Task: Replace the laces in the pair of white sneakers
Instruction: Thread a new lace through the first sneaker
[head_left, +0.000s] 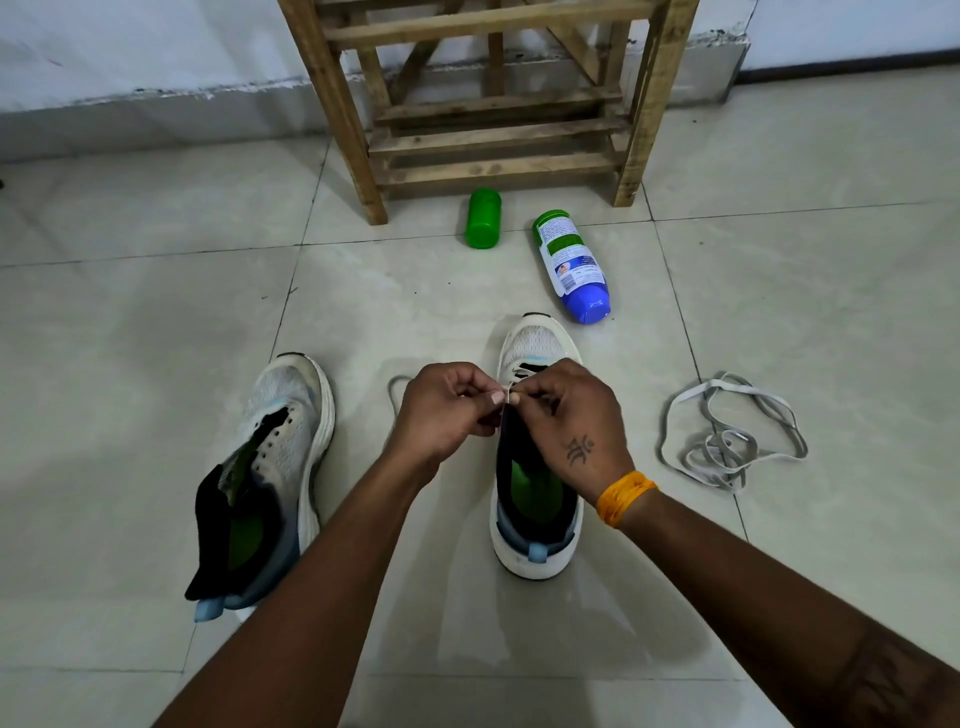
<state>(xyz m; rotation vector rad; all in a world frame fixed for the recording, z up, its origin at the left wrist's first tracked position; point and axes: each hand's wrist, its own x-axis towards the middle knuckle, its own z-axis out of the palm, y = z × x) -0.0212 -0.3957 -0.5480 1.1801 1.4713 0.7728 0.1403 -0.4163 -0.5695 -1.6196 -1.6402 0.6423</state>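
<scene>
Nearest to the person are the two arms, reaching forward over the floor (156, 322). An orange band (623, 498) sits on the right wrist.

Both hands meet over the right shoe (535, 525). The left hand (441, 410) has its fingers (496, 397) curled, pinching the end of a thin white lace (506, 388). The right hand (566, 415) has its fingers curled too, and its thumb and finger pinch the same lace right beside the left thumb. The two hands are touching at the tips.

The shoe points away from the person, heel near, toe far. The lace holes run along that same line, and the hands are above the holes close to the toe. One black bar of the tongue shows just past the fingers, with lace across it. I think the lace tip must go down into a hole just below the fingers, so both hands are about equally near.

The left shoe (270, 467) lies to the left, tilted, with no lace in it. A loose lace (727, 436) sits in a pile on the floor to the right.

Farther off lie a green cap (483, 218) and a bottle (571, 265) on its side. Beyond them stands a wooden rack (498, 135) by the wall.
</scene>
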